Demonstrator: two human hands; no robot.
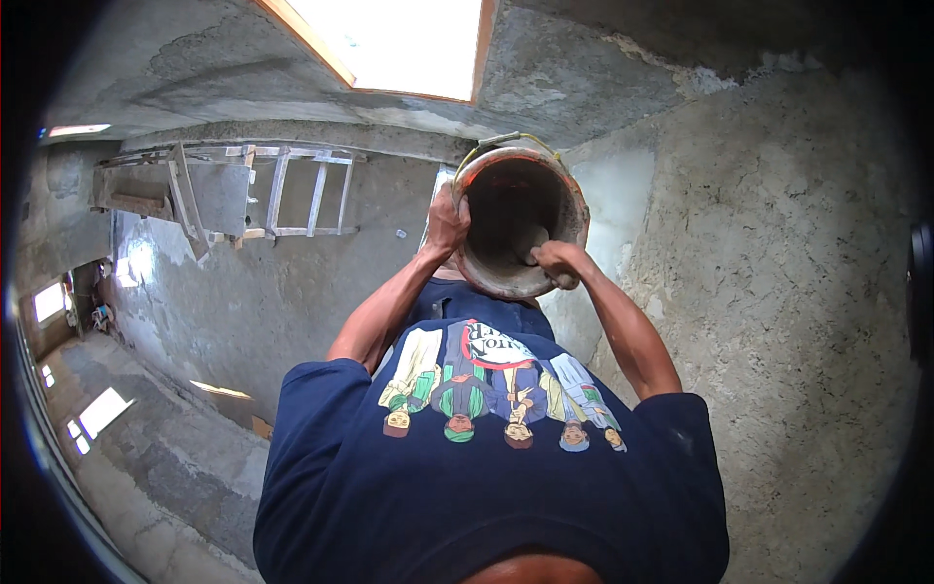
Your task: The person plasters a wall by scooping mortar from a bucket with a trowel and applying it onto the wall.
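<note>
A round, mortar-stained bucket (502,283) is tilted in front of me, its dark mouth facing up toward the camera. My left hand (449,222) grips the bucket's rim on the left side. Inside the mouth, at the lower right, my right hand (561,263) is closed around a small grey rounded tool (529,239). That tool looks like a trowel or scoop, but its exact kind is unclear. A yellowish bail handle (520,137) arches over the far rim. How full the bucket is cannot be made out in its shadow.
A rough plastered wall (769,292) rises close on my right. To the left stands a wooden ladder-like frame (316,195) with boards (188,200) beside it. A bright framed opening (409,49) lies ahead. Sunlit patches mark the grey floor (185,457) at left.
</note>
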